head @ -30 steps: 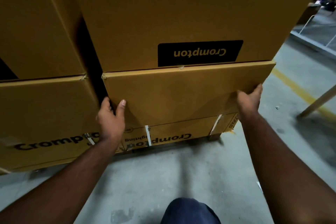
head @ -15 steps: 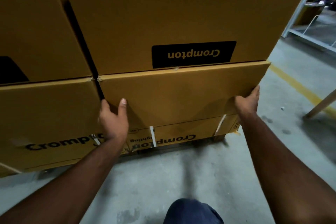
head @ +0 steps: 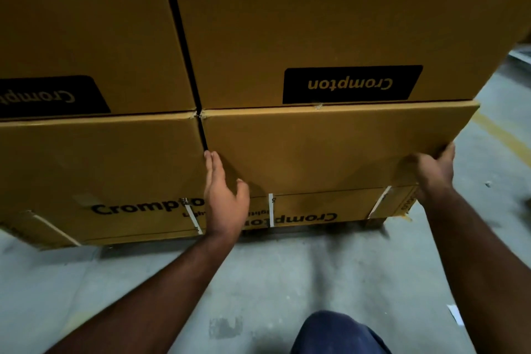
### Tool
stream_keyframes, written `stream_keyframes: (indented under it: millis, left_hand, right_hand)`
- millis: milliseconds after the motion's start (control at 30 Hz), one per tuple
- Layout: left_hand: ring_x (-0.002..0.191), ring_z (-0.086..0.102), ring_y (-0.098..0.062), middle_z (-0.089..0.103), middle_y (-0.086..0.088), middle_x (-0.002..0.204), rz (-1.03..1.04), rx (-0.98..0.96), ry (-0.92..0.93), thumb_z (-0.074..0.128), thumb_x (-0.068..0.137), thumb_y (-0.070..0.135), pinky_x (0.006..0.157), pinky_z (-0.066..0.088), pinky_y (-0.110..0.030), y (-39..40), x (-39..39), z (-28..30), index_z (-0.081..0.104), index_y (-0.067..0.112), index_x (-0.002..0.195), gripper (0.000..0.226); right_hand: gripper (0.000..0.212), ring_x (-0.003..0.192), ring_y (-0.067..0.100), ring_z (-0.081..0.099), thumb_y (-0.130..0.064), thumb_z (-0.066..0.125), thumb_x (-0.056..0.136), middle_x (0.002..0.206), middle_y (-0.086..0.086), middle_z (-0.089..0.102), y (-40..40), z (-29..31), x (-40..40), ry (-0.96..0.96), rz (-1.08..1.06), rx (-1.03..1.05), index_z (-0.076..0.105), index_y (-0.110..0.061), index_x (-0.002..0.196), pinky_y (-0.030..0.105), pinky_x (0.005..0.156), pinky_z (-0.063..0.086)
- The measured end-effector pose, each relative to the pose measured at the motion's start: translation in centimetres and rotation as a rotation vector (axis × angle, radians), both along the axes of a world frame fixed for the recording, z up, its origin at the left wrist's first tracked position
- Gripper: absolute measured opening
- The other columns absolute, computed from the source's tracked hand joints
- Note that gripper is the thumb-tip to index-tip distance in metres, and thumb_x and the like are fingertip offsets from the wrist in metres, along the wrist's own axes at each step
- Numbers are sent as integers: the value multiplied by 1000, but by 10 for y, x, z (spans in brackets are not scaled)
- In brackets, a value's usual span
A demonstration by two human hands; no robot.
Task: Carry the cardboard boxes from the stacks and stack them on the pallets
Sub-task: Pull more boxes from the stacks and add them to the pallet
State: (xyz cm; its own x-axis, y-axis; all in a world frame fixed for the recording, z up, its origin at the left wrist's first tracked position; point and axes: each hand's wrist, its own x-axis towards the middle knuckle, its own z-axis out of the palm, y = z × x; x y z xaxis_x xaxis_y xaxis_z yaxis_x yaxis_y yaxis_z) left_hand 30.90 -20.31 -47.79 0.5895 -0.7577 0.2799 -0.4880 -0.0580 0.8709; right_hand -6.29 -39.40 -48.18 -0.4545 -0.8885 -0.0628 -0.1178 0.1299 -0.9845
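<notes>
Left hand (head: 222, 195) flat, right hand (head: 436, 165) curled, at cardboard box (head: 330, 149) bottom corners; bare floor (head: 287, 282) beneath.

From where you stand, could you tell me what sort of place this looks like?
Most likely a warehouse or goods store. Large cardboard cartons printed "Crompton" and "CEILING FAN" are stacked in rows, strapped boxes lie beneath them, and the bare concrete floor carries a painted yellow line.

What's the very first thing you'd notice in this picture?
Big brown cardboard boxes fill the top, one with an upside-down black Crompton label. Below, the left hand lies flat on the middle box, and the right hand grips its right corner.
</notes>
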Motion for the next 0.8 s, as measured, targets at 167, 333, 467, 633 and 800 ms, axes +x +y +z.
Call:
stream_keyframes:
  millis: [167, 333, 467, 633, 800]
  left_hand:
    - [148, 39, -9, 1, 11, 174, -59, -7, -73, 59, 99, 3, 88, 50, -8, 8, 4, -11, 15, 14, 166, 80]
    - [148, 33, 4, 38, 1, 163, -19, -67, -57, 60, 96, -2, 122, 31, -21, 28, 25, -12, 41, 10, 157, 65]
    - [124, 59, -8, 62, -4, 135, 58, -152, -51, 64, 97, 7, 105, 52, -32, 52, 87, -12, 59, 16, 138, 42]
    - [115, 60, -22, 60, -7, 124, 387, -187, 75, 73, 84, 65, 101, 52, -41, 91, 210, 6, 56, 23, 126, 62]
    - [154, 24, -32, 20, -19, 166, 705, 28, 159, 81, 68, 66, 125, 24, -36, 125, 354, 32, 21, 6, 161, 126]
  right_hand:
    - [95, 160, 32, 14, -20, 63, 98, 176, -5, 2, 12, -7, 19, 132, 72, 76, -2, -30, 167, 59, 128, 17]
    - [88, 154, 17, 20, -8, 62, 100, 175, -6, 4, 89, -21, 134, 72, 119, 45, 9, -29, 167, 41, 121, 30]
    - [67, 129, 7, 56, 10, 58, 95, 144, -4, 57, 182, -29, 260, -145, 279, -185, 45, -26, 150, 35, 102, 53]
    - [61, 135, 2, 52, 5, 63, 93, 143, -14, 58, 222, -21, 373, -150, 705, -242, 53, -27, 145, 40, 109, 50]
    - [53, 121, 6, 58, -14, 74, 93, 134, -12, 59, 199, -12, 413, 12, 620, -198, 53, -35, 138, 43, 101, 56]
